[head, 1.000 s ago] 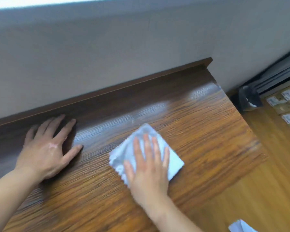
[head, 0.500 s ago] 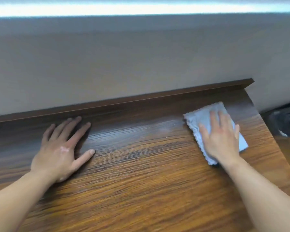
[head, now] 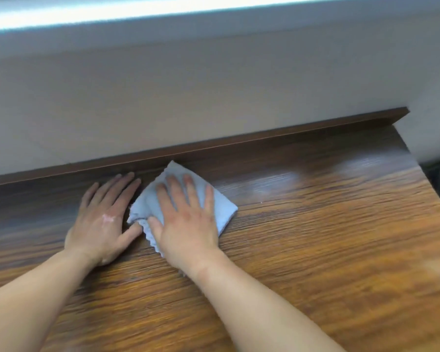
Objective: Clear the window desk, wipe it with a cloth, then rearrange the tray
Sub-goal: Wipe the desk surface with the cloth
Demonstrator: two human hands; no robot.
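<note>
cloth (head: 221, 212) | right hand (head: 188, 224) flat, pressing it on desk (head: 315, 250) | left hand (head: 102, 224) flat beside

Bare wood lies open from the cloth (head: 222, 212) to the right edge of the desk (head: 328, 245) and along its front edge. The raised back lip (head: 264, 138) and the wall (head: 214, 97) close the rear. The left hand (head: 103, 221), flat just beside the cloth, bars the way left.

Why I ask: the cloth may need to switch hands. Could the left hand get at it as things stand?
Probably yes: the left hand lies flat on the desk beside the cloth, thumb at its edge. The right hand presses on most of it, leaving its left edge bare.
</note>
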